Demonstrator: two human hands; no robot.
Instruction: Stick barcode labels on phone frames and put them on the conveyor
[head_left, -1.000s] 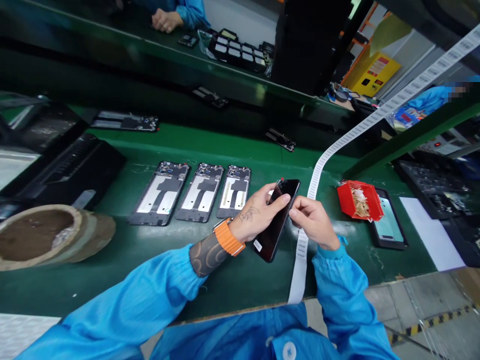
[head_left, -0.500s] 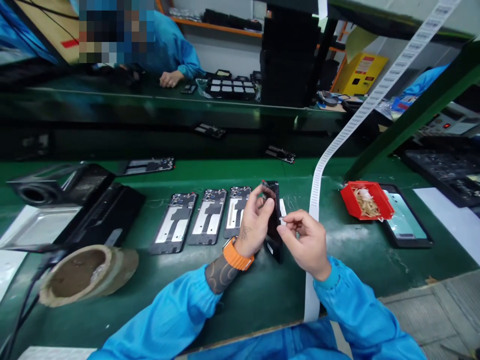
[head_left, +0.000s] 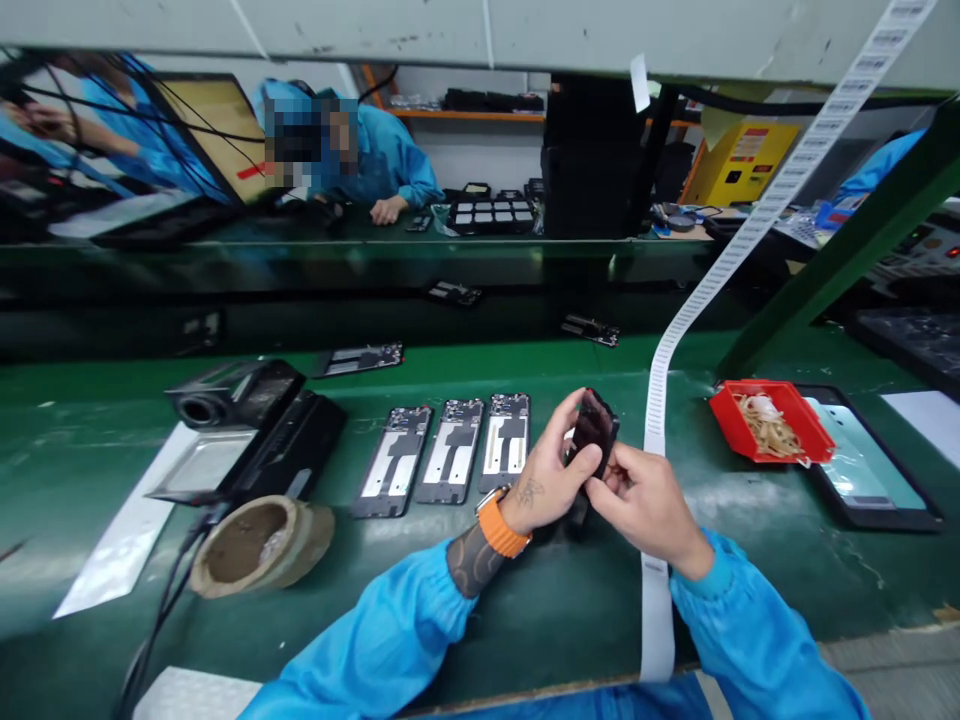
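Observation:
My left hand is closed around a dark smartphone, held tilted above the bench with its glossy face toward the thumb. At the phone's right edge, my right hand has thumb and fingers pinched together, touching the phone's side. Anything between those fingertips is hidden. Left of my hands lie three opened phones in a row: a left one, a middle one and a right one, their inner boards and pale battery areas showing. A strip of barcode labels hangs down just beyond my right hand.
On the right, a red bin of rubber bands overlaps a tablet-like device. A black device and a round clay-coloured pot stand left. More opened phones lie farther back. Across the bench sits a co-worker.
The view has shifted, so the bench appears lower and farther right. The phone has turned in my left hand. A small white piece at my right fingertips no longer shows.

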